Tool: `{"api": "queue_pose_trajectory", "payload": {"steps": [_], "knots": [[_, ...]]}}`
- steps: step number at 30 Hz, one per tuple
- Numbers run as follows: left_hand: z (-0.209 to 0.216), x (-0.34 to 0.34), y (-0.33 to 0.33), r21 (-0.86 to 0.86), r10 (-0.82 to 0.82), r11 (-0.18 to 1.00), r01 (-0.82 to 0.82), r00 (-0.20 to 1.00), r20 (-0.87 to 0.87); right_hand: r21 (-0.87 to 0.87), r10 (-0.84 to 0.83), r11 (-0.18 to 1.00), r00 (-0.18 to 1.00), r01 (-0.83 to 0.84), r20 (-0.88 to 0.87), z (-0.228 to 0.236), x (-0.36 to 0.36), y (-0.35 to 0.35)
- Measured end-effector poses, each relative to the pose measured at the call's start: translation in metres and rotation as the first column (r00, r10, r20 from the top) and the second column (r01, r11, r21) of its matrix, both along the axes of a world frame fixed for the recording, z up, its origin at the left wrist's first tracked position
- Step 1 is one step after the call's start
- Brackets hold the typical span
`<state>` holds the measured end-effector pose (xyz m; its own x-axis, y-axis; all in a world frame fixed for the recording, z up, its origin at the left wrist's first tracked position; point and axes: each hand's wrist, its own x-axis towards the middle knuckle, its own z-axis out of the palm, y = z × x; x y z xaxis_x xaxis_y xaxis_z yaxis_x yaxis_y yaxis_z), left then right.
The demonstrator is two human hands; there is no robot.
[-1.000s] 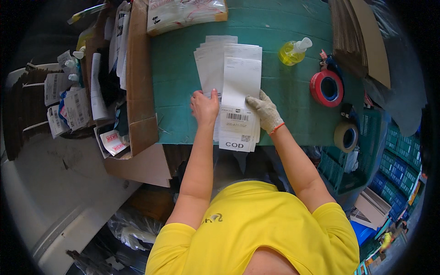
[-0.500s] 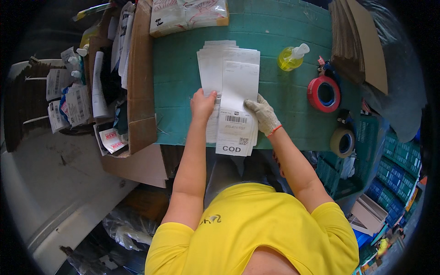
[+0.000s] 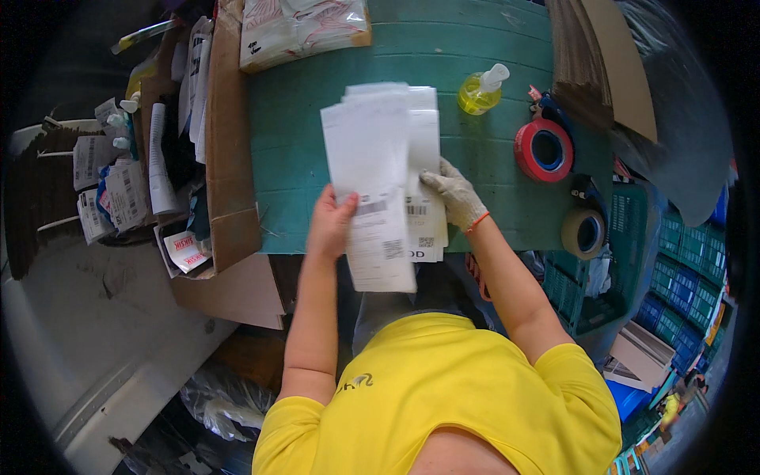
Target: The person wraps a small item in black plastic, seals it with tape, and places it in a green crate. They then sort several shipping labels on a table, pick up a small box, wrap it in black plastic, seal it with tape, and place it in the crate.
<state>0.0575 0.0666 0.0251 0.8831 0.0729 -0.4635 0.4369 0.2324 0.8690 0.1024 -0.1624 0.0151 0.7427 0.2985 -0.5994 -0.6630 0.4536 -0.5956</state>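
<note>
Nearest: the left stack of printed slips point(image 3: 368, 158), low end past the table's point(image 3: 293, 158) near edge, lapping over the right stack of slips point(image 3: 425, 142). Step looks like handling one stack against the other. To do it well, I'd keep a firm pinch, level the ragged far ends, and lift the upper stack clear so loose sheets don't drag or drop off the edge.

Left hand point(image 3: 328, 222): bare, closed in a pinch on the left stack's outer side, thumb on top, fingers mostly hidden (print there slightly blurred). Right hand point(image 3: 455, 196): gloved, thumb over the right stack, fingers along its outer edge, apparently pinching; undersides can't be seen.

Farther, to the right: tan tape roll point(image 3: 571, 234), red tape roll point(image 3: 524, 154), pump bottle with yellow liquid point(image 3: 479, 96). Far left: plastic-wrapped bundle point(image 3: 305, 30), well apart from both hands.
</note>
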Motion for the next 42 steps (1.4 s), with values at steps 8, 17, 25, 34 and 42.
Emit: {"api": "queue_pose_trajectory", "payload": {"steps": [8, 17, 25, 34, 42], "knots": [[-0.023, -0.019, -0.073, 0.494, 0.05, 0.865, -0.092, 0.994, 0.098, -0.301, 0.24, 0.942, 0.924, -0.148, 0.297, 0.005, -0.002, 0.014], [-0.018, 0.015, -0.058, -0.272, 0.151, 0.939, -0.21, 0.963, -0.222, -0.072, 0.302, 0.953, 0.927, -0.294, 0.221, 0.029, 0.021, -0.014], [-0.014, 0.076, -0.025, -0.522, 0.234, 0.827, -0.208, 0.972, -0.017, -0.139, 0.516, 0.856, 0.839, -0.498, 0.172, 0.025, 0.019, -0.009], [0.0, 0.061, 0.018, -0.408, 0.369, 0.88, -0.244, 0.891, 0.264, -0.766, 0.827, 0.325, 0.56, -0.554, -0.054, 0.096, 0.037, -0.056], [-0.018, 0.036, 0.037, 0.249, -0.154, 0.966, 0.077, 0.939, 0.309, -0.881, 0.857, -0.473, 0.233, -0.002, -0.46, 0.111, 0.059, -0.039]]}}
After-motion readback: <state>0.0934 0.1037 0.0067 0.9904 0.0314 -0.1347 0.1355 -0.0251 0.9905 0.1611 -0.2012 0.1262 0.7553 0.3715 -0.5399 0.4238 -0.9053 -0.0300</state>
